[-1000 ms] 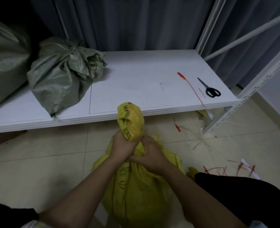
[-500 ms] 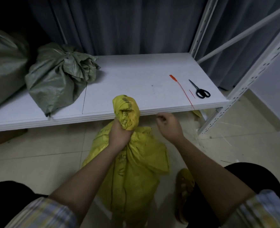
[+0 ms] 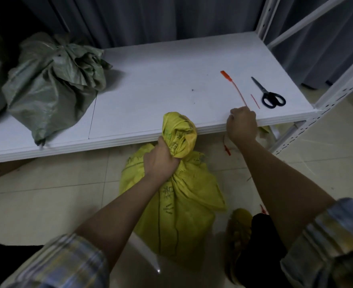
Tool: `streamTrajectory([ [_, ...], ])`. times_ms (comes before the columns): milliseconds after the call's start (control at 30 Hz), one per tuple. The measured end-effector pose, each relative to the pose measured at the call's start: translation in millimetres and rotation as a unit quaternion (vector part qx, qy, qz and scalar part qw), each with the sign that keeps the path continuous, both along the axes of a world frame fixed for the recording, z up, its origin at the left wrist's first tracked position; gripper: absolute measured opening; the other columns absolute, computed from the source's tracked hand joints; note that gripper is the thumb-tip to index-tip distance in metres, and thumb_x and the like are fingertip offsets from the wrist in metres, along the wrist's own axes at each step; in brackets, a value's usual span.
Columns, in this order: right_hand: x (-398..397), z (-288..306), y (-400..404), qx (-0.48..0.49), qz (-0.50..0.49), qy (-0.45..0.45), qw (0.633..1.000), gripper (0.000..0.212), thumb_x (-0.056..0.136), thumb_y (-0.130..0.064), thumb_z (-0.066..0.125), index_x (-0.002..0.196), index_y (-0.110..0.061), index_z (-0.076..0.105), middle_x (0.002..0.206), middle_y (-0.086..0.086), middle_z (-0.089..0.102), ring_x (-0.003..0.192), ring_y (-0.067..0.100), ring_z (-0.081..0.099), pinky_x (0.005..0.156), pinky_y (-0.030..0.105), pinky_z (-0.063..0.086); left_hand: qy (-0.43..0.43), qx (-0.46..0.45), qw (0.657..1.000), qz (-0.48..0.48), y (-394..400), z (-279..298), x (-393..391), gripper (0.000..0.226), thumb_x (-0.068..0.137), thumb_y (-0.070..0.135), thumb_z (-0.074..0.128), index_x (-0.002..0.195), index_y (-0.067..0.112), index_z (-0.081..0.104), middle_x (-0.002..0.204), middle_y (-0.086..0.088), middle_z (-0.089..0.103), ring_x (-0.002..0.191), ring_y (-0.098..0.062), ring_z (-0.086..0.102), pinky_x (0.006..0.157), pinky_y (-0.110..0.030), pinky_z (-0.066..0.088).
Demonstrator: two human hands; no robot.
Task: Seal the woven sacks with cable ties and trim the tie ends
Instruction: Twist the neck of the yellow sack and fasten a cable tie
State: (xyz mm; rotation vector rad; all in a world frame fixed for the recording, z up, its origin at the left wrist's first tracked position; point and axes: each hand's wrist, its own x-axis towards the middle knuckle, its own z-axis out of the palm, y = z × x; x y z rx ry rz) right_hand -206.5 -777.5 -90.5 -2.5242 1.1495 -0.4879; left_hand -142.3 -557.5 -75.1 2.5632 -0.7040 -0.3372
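Lying on shelf at left: green sack, neck bunched, tie not visible. Gripping yellow sack neck w/ left hand, sack on floor, untied. Closing right hand fingers at red cable tie end by shelf edge. Scissors waiting; tying & trimming still to do.

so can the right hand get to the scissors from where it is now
Probably yes. The right hand is at the shelf's front edge by the red cable tie, and the scissors lie just beyond on bare shelf with nothing between.
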Motion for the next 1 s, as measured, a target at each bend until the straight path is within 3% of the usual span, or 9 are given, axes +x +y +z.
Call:
streamTrajectory([
  [133, 21.7, -6.0, -20.6, -0.058, -0.024, 0.08, 0.995, 0.029, 0.093, -0.002, 0.042, 0.119, 0.003, 0.054, 0.131, 0.02, 0.046, 0.117, 0.035, 0.042, 0.092, 0.041, 0.038, -0.022, 0.05, 0.998, -0.026, -15.5, -7.0, 7.6, 0.046, 0.085, 0.037, 0.056, 0.117, 0.008, 0.04, 0.109, -0.014, 0.062, 0.101, -0.035, 0.059, 0.079, -0.037, 0.04],
  [233, 35.5, -6.7, -31.7, -0.066, -0.057, 0.114, 0.99, 0.028, 0.092, 0.002, 0.043, 0.118, 0.004, 0.051, 0.125, 0.023, 0.049, 0.116, 0.037, 0.043, 0.092, 0.042, 0.038, -0.014, 0.046, 0.999, -0.023, -20.8, -9.0, 15.1, 0.046, 0.086, 0.039, 0.056, 0.117, 0.009, 0.04, 0.111, -0.014, 0.063, 0.101, -0.035, 0.059, 0.081, -0.038, 0.041],
  [433, 48.6, -4.5, -41.5, -0.09, -0.074, 0.101, 0.988, 0.033, 0.089, 0.008, 0.043, 0.121, 0.006, 0.048, 0.126, 0.024, 0.045, 0.116, 0.039, 0.042, 0.093, 0.042, 0.036, -0.012, 0.036, 0.999, -0.022, -17.8, -9.2, 21.4, 0.046, 0.087, 0.043, 0.056, 0.117, 0.012, 0.041, 0.11, -0.012, 0.064, 0.1, -0.034, 0.06, 0.079, -0.036, 0.04],
  [600, 45.0, -5.4, -38.6, -0.082, -0.07, 0.153, 0.982, 0.026, 0.092, 0.004, 0.043, 0.116, 0.006, 0.053, 0.121, 0.023, 0.051, 0.115, 0.038, 0.045, 0.094, 0.042, 0.037, -0.016, 0.034, 0.999, -0.03, -13.8, -9.3, 20.1, 0.047, 0.086, 0.041, 0.056, 0.12, 0.012, 0.041, 0.11, -0.01, 0.063, 0.102, -0.033, 0.059, 0.079, -0.036, 0.039],
  [700, 44.3, -4.3, -28.9, -0.103, -0.025, 0.153, 0.982, 0.023, 0.092, 0.007, 0.041, 0.11, 0.007, 0.056, 0.114, 0.023, 0.053, 0.108, 0.036, 0.05, 0.086, 0.039, 0.042, -0.011, 0.027, 0.999, -0.031, -11.1, -10.9, 19.1, 0.049, 0.086, 0.041, 0.056, 0.123, 0.011, 0.039, 0.11, -0.01, 0.063, 0.102, -0.032, 0.059, 0.081, -0.036, 0.041],
  [867, 43.4, 4.2, -14.0, -0.111, 0.028, 0.158, 0.981, 0.02, 0.089, 0.007, 0.045, 0.103, 0.005, 0.059, 0.109, 0.022, 0.058, 0.105, 0.034, 0.053, 0.085, 0.036, 0.043, -0.002, 0.0, 1.0, -0.027, -1.1, -13.3, 16.0, 0.05, 0.086, 0.043, 0.056, 0.122, 0.012, 0.039, 0.111, -0.007, 0.063, 0.101, -0.03, 0.061, 0.081, -0.037, 0.043],
  [1000, 41.8, 13.3, 7.6, -0.066, 0.052, 0.068, 0.994, 0.021, 0.088, 0.002, 0.046, 0.101, 0.007, 0.063, 0.108, 0.024, 0.054, 0.099, 0.036, 0.053, 0.077, 0.036, 0.044, 0.024, -0.027, 0.999, -0.017, 18.6, -10.1, 13.5, 0.062, 0.076, 0.054, 0.047, 0.123, 0.014, 0.039, 0.111, -0.007, 0.064, 0.101, -0.032, 0.061, 0.081, -0.037, 0.044],
])
